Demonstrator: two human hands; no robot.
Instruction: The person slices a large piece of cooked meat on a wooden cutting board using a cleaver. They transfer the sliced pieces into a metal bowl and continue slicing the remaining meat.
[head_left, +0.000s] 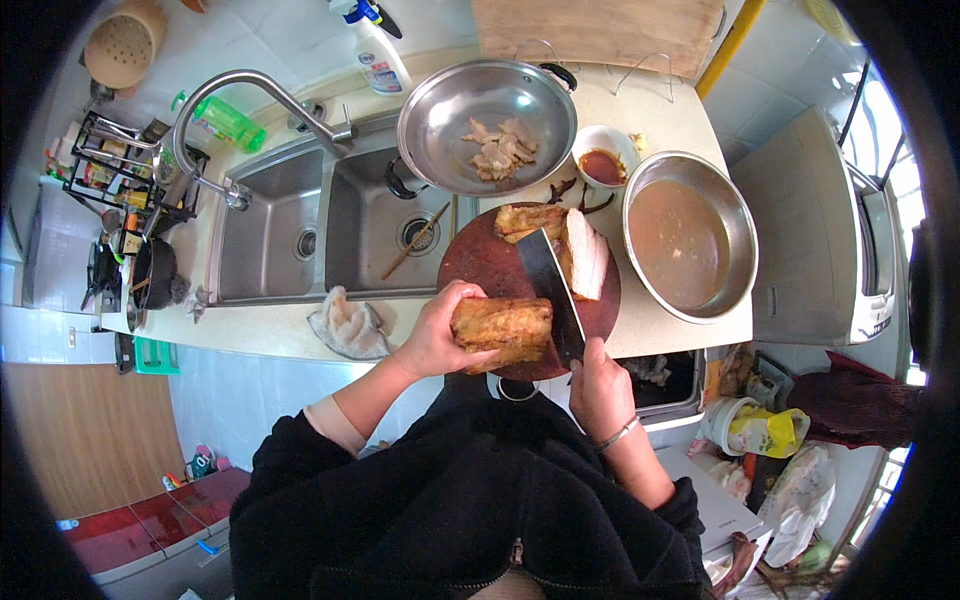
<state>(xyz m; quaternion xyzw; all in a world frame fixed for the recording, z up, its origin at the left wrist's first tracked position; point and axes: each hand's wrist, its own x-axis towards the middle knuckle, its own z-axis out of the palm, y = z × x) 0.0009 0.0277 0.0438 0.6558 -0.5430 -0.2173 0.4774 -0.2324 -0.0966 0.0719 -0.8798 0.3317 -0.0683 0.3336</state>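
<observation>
My left hand (442, 334) grips a browned block of cooked meat (506, 330) at the near side of a round, dark red cutting board (480, 259). In my right hand (602, 390) is the handle of a cleaver (551, 289), its broad blade lying across the board just right of that block. Beyond the blade, a browned piece of meat (529, 220) and a thick pale slab of fatty meat (585, 255) rest on the board. Pale meat slices (504, 148) lie in a large steel wok (450, 112) behind the board.
A steel basin (688, 236) of cloudy brown liquid stands right of the board, near a white bowl (602, 156) of dark sauce. Left are a double sink (326, 247) with a chopstick (416, 240), a curved faucet (262, 79) and a rag (347, 324) on the counter edge.
</observation>
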